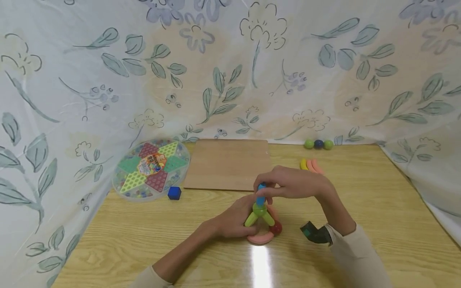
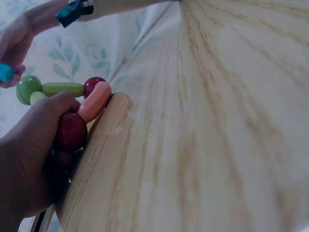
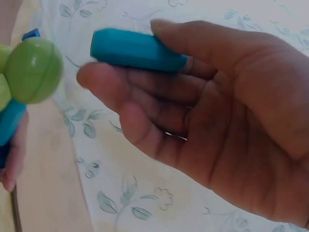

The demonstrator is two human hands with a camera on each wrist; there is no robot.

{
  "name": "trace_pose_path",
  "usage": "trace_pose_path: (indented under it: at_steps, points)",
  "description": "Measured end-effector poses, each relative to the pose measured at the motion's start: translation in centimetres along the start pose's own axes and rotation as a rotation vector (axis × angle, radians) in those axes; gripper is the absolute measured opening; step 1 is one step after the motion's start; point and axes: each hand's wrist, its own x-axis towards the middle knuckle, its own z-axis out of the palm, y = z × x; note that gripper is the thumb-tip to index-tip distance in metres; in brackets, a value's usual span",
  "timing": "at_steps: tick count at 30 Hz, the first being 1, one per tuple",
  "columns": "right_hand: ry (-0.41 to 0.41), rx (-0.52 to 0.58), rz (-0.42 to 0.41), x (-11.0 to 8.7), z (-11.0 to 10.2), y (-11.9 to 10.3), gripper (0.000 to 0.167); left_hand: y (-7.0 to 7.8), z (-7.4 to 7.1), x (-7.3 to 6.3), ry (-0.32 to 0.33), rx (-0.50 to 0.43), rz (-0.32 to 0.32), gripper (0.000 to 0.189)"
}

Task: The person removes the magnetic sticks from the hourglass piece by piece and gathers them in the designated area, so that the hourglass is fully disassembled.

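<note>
A flower-printed cloth [image 1: 230, 96] hung behind a wood-grain counter [image 1: 389, 208]. Taking the toy frame as the clock's centre, a star game board [image 1: 151, 165] lay at ten o'clock, with a blue cube [image 1: 174, 193] near it and a plain wooden board [image 1: 228, 164] at eleven. The left hand [image 1: 234, 218] gripped the left side of the toy frame [image 1: 268, 219], which stood on the counter at the near middle. Its balls and sticks looked stiff and light, smooth enough to slip, and likeliest to give at the joints; a low hold by the pink curved base [image 1: 261, 239] seemed steadiest. At twelve, just apart from the green ball [image 3: 36, 70] on top, the right hand [image 1: 297, 183] pinched a blue stick [image 3: 137, 50] between thumb and fingers. The stick's flat-sided barrel seemed best held towards its far end, leaving the other tip bare. Yellow and pink curved pieces [image 1: 311, 165] lay between one and two o'clock, and three balls [image 1: 318, 144] sat at one.
</note>
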Motion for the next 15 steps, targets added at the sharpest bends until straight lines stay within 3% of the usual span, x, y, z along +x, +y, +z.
trace_pose_path:
  at_steps: [8,15]
  points:
    - [0.105,-0.121,0.066,-2.0,-1.3,-0.6,0.01,0.3,-0.2,-1.1,-0.053,0.082,-0.167,0.077]
    - [0.214,-0.216,0.168,-4.8,-2.8,-0.5,0.008,0.3,-0.1,-1.3,-0.069,0.089,-0.2,0.081]
